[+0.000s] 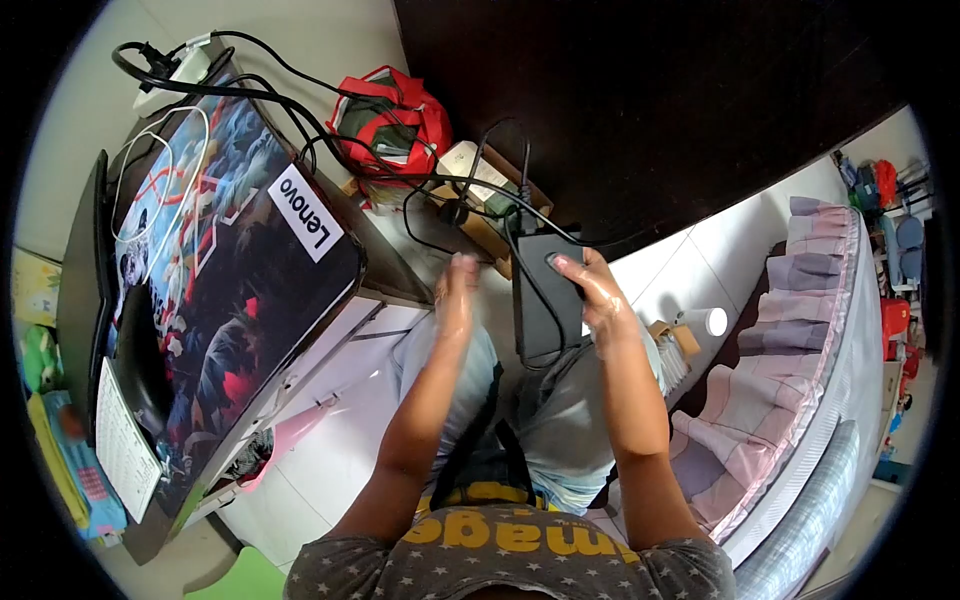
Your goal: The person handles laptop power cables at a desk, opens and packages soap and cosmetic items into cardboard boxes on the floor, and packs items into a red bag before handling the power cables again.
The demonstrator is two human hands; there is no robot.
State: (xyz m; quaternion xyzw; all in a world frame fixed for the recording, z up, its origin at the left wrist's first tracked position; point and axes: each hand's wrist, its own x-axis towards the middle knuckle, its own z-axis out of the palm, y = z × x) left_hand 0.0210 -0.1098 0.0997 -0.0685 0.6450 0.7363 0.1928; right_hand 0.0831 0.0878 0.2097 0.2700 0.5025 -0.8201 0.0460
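Note:
My right hand (598, 290) grips the right edge of a flat dark grey box-like device (548, 290), thumb on its top face. The device lies over my lap, with a black cable (535, 215) looping around and over it. To the left of the device, my left hand (456, 290) is raised above my knee, apart from the device. Motion smears its fingers, and I cannot make out whether they hold anything. Several black cables run from the power strip (185, 80) at the upper left towards the device.
A desk with a patterned mat (225, 300), a keyboard (127, 440) and white cords stands left. Ahead are a red bag (395, 125), a cardboard box (485, 235) and a dark tabletop (640, 90). A bed with a ruffled cover (790, 350) and a white cup (714, 321) are right.

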